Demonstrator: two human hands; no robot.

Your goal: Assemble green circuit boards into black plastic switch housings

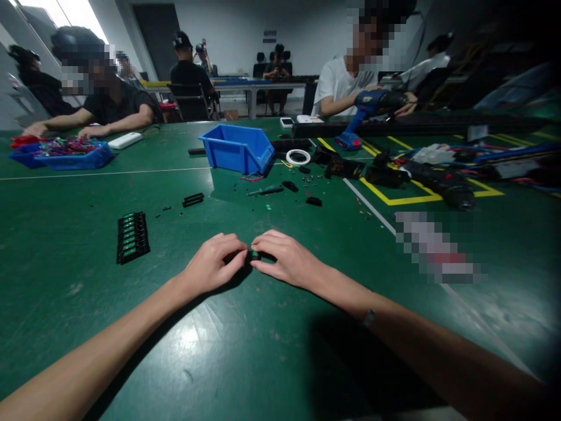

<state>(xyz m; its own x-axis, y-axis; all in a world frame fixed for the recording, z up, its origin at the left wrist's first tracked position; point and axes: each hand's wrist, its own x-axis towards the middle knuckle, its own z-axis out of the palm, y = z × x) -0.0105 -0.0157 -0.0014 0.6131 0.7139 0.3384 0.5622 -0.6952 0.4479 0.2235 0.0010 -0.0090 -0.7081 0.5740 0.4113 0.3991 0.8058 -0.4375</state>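
Note:
A small black piece with a green circuit board (255,255) is at the middle of the green table, between my fingertips. My right hand (287,257) pinches it from the right, thumb below and fingers above. From the left, my left hand (219,258) closes its thumb and fingertips at the piece's other edge; these fingers partly hide it. To the left lies a row of similar black pieces with green boards (132,237), set side by side. Two slim black frames (193,200) rest beyond my left hand.
Beyond my hands stand a blue bin (236,147), a screwdriver (266,190), a white tape roll (298,156) and scattered screws. Power drills (442,182) and cables lie at right. Co-workers sit across the table, one by a blue tray of wires (74,158).

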